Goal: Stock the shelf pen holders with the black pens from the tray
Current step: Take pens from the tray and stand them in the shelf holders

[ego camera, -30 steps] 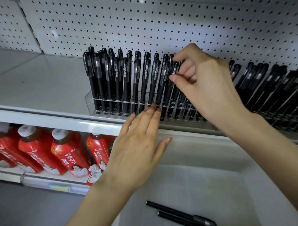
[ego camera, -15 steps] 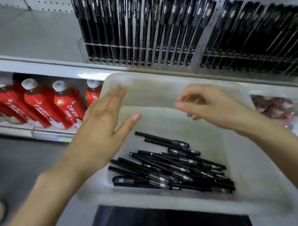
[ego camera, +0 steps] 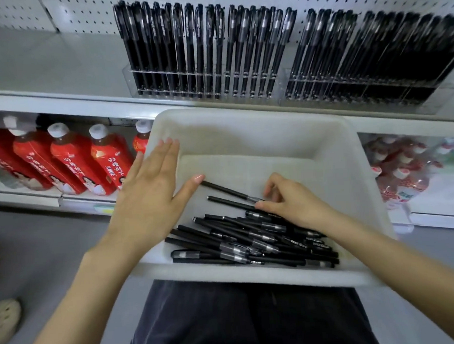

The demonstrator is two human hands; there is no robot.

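The left hand [ego camera: 149, 201] has an open grip, fingers straight, above the left rim of the white tray [ego camera: 251, 274]. The right hand [ego camera: 295, 205] pinches the cap end of one black pen [ego camera: 229, 190] that lies in the tray, beside the pen pile [ego camera: 236, 239], below the shelf pen holders [ego camera: 206, 79].

- Both forearms are bare up to the left hand [ego camera: 149, 198] and the right hand [ego camera: 292, 202].
- The fingers [ego camera: 168, 158] end in rounded, slightly long nails with a pale pink sheen.
- A dark charcoal-blue cloth garment [ego camera: 248, 316] covers the lap in soft folds.
- A beige perforated clog [ego camera: 4, 319] shows at the lower left.
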